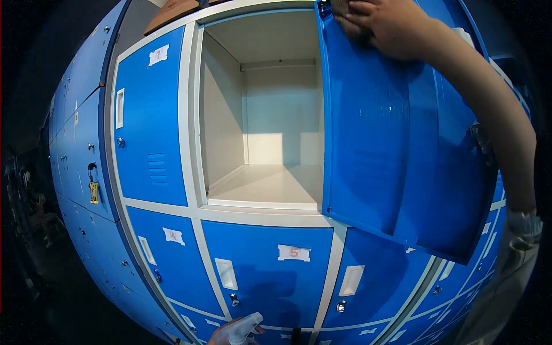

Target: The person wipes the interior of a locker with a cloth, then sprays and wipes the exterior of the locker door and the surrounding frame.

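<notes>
- Open locker door (368, 144), right of centre: hanging on its hinge side, it could swing under an uneven push, and the bent arm would lose its bearing surface.
- Wet-looking streaks (391, 109) on the door's inner face, upper right: the cloth could skid on them, sending knuckles into the door's upper edge or hinge.
- Spray bottle (244, 329), bottom centre: held low before the lower doors, it could knock a protruding lock (234, 299) or discharge if the trigger is squeezed inadvertently.
- Dark cloth (352, 26), top of frame: a loose fold could snag at the door corner.
- Right hand (397, 26), upper right: arm raised and arched from the right edge, palm toward the door, fingers bent and closed over the cloth.
- Left hand (219, 335), bottom edge: closed around the bottle, mostly cut off; exact finger spread cannot be told.
</notes>
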`<state>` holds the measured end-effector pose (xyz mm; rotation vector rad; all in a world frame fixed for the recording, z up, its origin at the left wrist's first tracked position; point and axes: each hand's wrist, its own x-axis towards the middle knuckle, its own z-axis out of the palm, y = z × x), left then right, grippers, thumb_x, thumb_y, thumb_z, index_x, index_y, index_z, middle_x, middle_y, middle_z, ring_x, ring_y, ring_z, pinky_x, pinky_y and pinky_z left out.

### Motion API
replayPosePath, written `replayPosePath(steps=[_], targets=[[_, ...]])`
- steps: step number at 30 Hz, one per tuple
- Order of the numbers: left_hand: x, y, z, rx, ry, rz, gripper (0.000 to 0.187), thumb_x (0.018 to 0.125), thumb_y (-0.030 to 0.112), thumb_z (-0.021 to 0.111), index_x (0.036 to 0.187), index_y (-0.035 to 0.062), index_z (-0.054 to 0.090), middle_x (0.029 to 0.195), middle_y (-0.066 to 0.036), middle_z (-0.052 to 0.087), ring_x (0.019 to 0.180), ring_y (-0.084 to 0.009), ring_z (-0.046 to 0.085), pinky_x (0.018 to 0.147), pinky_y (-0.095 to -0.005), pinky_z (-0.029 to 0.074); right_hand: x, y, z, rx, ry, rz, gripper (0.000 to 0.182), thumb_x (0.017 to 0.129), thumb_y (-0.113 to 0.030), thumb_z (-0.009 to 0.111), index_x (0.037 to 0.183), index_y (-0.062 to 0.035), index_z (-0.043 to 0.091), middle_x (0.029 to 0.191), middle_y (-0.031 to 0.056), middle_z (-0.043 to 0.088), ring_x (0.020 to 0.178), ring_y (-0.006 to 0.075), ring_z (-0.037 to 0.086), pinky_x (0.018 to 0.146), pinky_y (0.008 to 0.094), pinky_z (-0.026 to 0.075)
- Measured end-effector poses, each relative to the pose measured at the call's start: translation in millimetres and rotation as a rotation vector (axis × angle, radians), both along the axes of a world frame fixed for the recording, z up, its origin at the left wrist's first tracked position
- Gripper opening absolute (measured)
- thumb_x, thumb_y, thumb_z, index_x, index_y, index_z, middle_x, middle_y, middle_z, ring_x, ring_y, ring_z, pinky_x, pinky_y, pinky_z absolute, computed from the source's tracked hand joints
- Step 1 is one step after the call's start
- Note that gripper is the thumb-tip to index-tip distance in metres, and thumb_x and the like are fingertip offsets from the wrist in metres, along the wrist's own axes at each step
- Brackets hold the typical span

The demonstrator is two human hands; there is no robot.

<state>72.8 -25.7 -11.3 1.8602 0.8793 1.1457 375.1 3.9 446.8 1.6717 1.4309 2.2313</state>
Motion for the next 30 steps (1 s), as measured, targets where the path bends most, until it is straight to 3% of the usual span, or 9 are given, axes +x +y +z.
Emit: replayPosePath(steps=[2,5,9,11,14,18,24,28,30], targets=[[2,7,-8,-0.052,-0.095,-0.06,0.064,0.072,-0.001,0.069,0.133,0.0048,0.049,0.107,-0.003,0.06,0.097,-0.0157,0.055,0.082,-0.0292,0.045,-3,0,13,0.04,-0.11,0.041,0.046,0.093,-0.035,0.042,0.133,-0.0159,0.049,0.136,0.01,0.049,0.126,0.0231,0.046,0.097,0.0429,0.041],[0,15,-11,-0.075,-0.1,-0.095,0.064,0.073,-0.004,0.067,0.134,0.0049,0.048,0.108,-0.003,0.06,0.097,-0.0147,0.054,0.08,-0.0279,0.045,-13,9,-21,-0.064,0.054,-0.004,0.06,0.092,-0.047,0.046,0.144,-0.0203,0.036,0.153,0.0069,0.028,0.143,0.0233,0.02,0.115,0.0486,0.012],[6,15,-8,-0.066,-0.087,-0.085,0.066,0.073,-0.004,0.066,0.135,0.0047,0.047,0.108,-0.003,0.06,0.095,-0.0134,0.053,0.079,-0.0267,0.045,-6,6,-117,-0.357,-0.095,0.062,0.065,0.092,-0.061,0.033,0.146,-0.0256,0.031,0.154,0.0053,0.025,0.143,0.0232,0.016,0.114,0.0557,0.007],[10,17,-9,-0.057,-0.073,-0.084,0.066,0.072,-0.004,0.066,0.135,0.0046,0.047,0.108,-0.002,0.06,0.094,-0.0132,0.053,0.079,-0.0264,0.045,-7,-8,-162,-0.64,-0.135,0.057,0.062,0.093,-0.059,0.029,0.145,-0.0264,0.033,0.154,0.0016,0.025,0.144,0.0203,0.014,0.114,0.0562,0.004],[17,21,-7,-0.083,-0.062,-0.091,0.066,0.073,-0.004,0.066,0.135,0.0043,0.047,0.109,-0.002,0.06,0.093,-0.0131,0.053,0.078,-0.0261,0.045,-6,-9,-182,-0.72,-0.205,-0.016,0.054,0.095,-0.053,0.029,0.143,-0.0292,0.037,0.154,-0.0021,0.026,0.144,0.0173,0.012,0.116,0.0521,0.004],[28,15,1,-0.121,-0.133,-0.123,0.064,0.073,-0.003,0.065,0.135,0.004,0.047,0.11,-0.002,0.06,0.091,-0.0122,0.053,0.077,-0.0258,0.045,-5,2,-144,-0.685,-0.198,0.032,0.046,0.095,-0.043,0.033,0.139,-0.0327,0.044,0.152,-0.003,0.029,0.143,0.0175,0.016,0.117,0.0442,0.009],[33,12,0,-0.265,-0.207,-0.14,0.063,0.074,-0.005,0.063,0.134,0.0031,0.047,0.11,-0.002,0.059,0.087,-0.011,0.054,0.075,-0.0254,0.046,-2,12,-45,-0.198,-0.093,0.032,0.049,0.091,-0.038,0.037,0.138,-0.0277,0.045,0.151,0.0029,0.032,0.142,0.0224,0.021,0.114,0.0458,0.021],[38,9,6,-0.321,-0.276,-0.168,0.063,0.074,-0.004,0.063,0.135,0.0029,0.047,0.11,-0.002,0.059,0.086,-0.0107,0.055,0.073,-0.0245,0.047,-12,2,4,-0.155,-0.146,0.027,0.053,0.092,-0.041,0.035,0.141,-0.02,0.04,0.147,0.0082,0.035,0.137,0.025,0.03,0.105,0.0463,0.031],[39,14,-1,-0.164,-0.223,-0.167,0.065,0.074,-0.004,0.063,0.136,0.0029,0.045,0.11,-0.003,0.059,0.085,-0.0113,0.056,0.071,-0.0244,0.047,-21,6,22,-0.211,-0.057,-0.005,0.052,0.093,-0.041,0.033,0.14,-0.021,0.04,0.148,0.008,0.034,0.137,0.026,0.029,0.105,0.0481,0.029]])
